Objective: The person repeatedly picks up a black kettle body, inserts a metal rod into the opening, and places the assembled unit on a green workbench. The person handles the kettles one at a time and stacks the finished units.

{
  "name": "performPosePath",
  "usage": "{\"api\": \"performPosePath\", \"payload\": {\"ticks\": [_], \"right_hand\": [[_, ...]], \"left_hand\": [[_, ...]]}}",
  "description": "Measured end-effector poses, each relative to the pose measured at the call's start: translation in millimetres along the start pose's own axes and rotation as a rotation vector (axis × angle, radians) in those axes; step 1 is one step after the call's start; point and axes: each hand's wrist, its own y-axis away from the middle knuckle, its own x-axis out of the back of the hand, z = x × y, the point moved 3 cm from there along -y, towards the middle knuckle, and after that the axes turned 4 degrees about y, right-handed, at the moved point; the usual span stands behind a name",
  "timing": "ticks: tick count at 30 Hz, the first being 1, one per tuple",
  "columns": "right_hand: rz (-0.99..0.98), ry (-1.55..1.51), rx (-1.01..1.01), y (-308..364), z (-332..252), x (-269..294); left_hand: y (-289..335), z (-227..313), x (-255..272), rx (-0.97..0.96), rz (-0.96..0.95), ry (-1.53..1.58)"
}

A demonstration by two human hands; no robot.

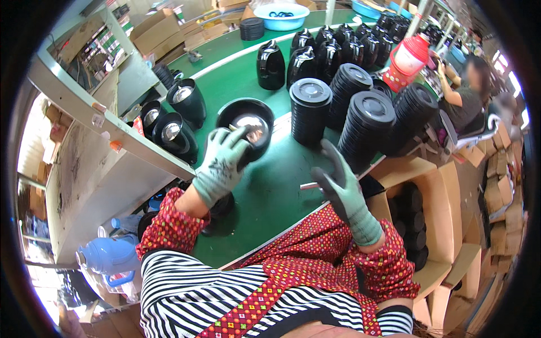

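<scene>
My left hand [221, 162], in a pale green glove, grips the near left side of a round black pot [224, 115]. The pot tilts so that its opening faces me, showing a shiny metal inside. My right hand [342, 188], in a matching glove with dark fingers, hovers open with thumb and fingers apart. It is nearest to the tall stacks of black ribbed lids [311, 115], and no object shows in it. Left of the pot stand several similar black pots [194, 107] with metal inside.
Rows of glossy black jugs [271, 65] stand on the green table [253, 208]. A red flask [407, 59] is beyond the stacks. An open cardboard box [439, 225] of black round parts sits at right. A blue basin [280, 17] is at the back; a person [470, 98] sits far right.
</scene>
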Motion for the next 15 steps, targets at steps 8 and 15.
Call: {"api": "performPosePath", "payload": {"ticks": [8, 15], "right_hand": [[-0.188, -0.263, -0.163, 31, -10, 4], [0.023, -0.569, -0.174, 139, 31, 75]], "left_hand": [[13, 112, 27, -0.484, -0.187, 0.236], [35, 36, -59, 0.551, -0.008, 1.249]]}}
